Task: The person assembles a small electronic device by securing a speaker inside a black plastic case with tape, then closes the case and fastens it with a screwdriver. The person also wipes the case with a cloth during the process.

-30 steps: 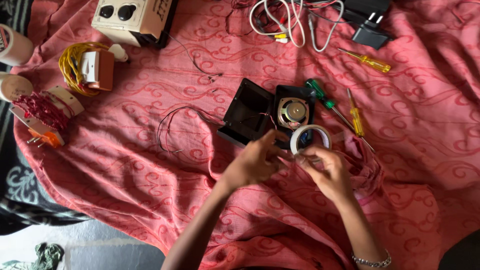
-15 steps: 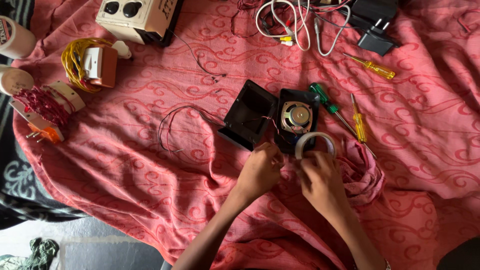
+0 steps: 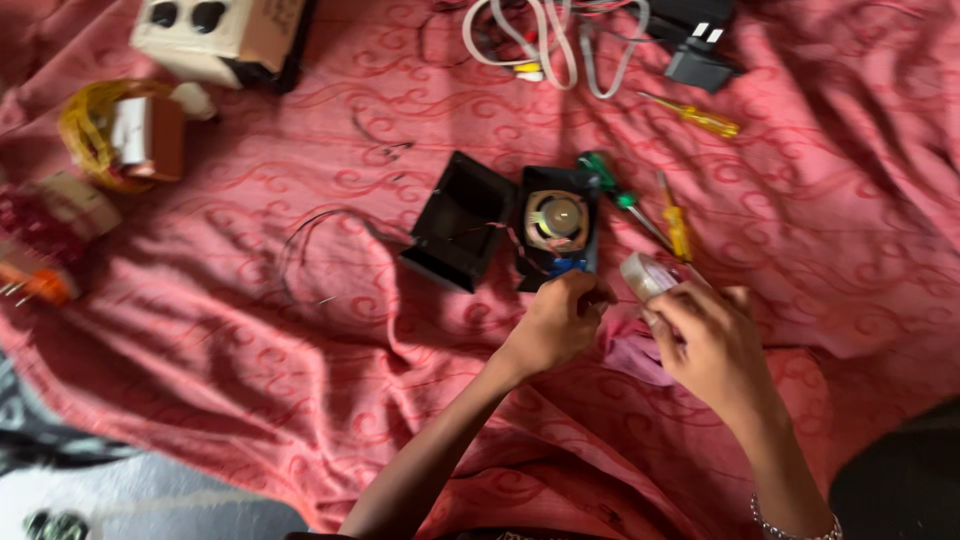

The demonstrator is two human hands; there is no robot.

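My right hand (image 3: 712, 345) holds a roll of pale clear tape (image 3: 646, 274) by its edge, just right of an opened black speaker box. The box lies in two halves on the red patterned cloth: an empty black shell (image 3: 458, 221) and a half with a round speaker cone (image 3: 556, 218). My left hand (image 3: 555, 322) has its fingers closed at the near edge of the speaker half. Whether a strip of tape runs between my hands is too blurred to tell. Thin wires join the two halves.
A green-handled screwdriver (image 3: 610, 187) and a yellow one (image 3: 677, 222) lie right of the box, another yellow one (image 3: 700, 117) farther back. White cables (image 3: 545, 40), a black adapter (image 3: 695, 55), a cream box (image 3: 215, 30), a yellow wire coil (image 3: 95, 135) and a black wire loop (image 3: 310, 250) surround it.
My right hand has pulled the tape roll to the right, away from my left hand, which stays at the speaker box. The view has shifted and blurred.
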